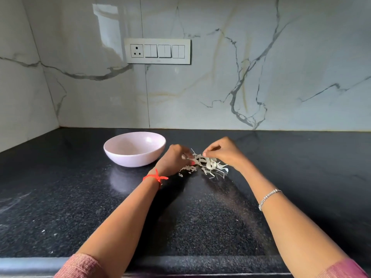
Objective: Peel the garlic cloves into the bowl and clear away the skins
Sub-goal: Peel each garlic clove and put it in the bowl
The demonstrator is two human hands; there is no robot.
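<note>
A white marble-look wall (pixel 241 67) with grey and yellowish veins fills the upper half of the view, and it meets a black speckled worktop (pixel 80 197) that runs to a rounded front edge. Two bare forearms reach forward from pink sleeves (pixel 80 265) at the bottom corners and converge near the middle of the worktop. A pale pink bowl (pixel 130 159) stands upright left of centre, towards the wall, just beside the left hand but not touching it; its reflection shows on the polished stone in front of it. On the wall above it sits a white switch panel (pixel 157 51) with one socket and three pairs of rocker switches. The left hand (pixel 174 159) is turned knuckles-up, its fingers curled in and pinching a strip at the left edge of the garlic skins (pixel 208 166). The right hand (pixel 222 152) hovers over the same heap with fingers bent, thumb and forefinger pinched on a piece at its top. The skins lie on the worktop between and under the two hands, right of the bowl: a loose, tangled heap of dry, papery off-white strips and curls, with smaller flakes scattered to its front left. Whether a clove is hidden among them cannot be told. A red thread (pixel 155 177) is tied round the left wrist, and a thin silver bracelet (pixel 269 197) circles the right.
</note>
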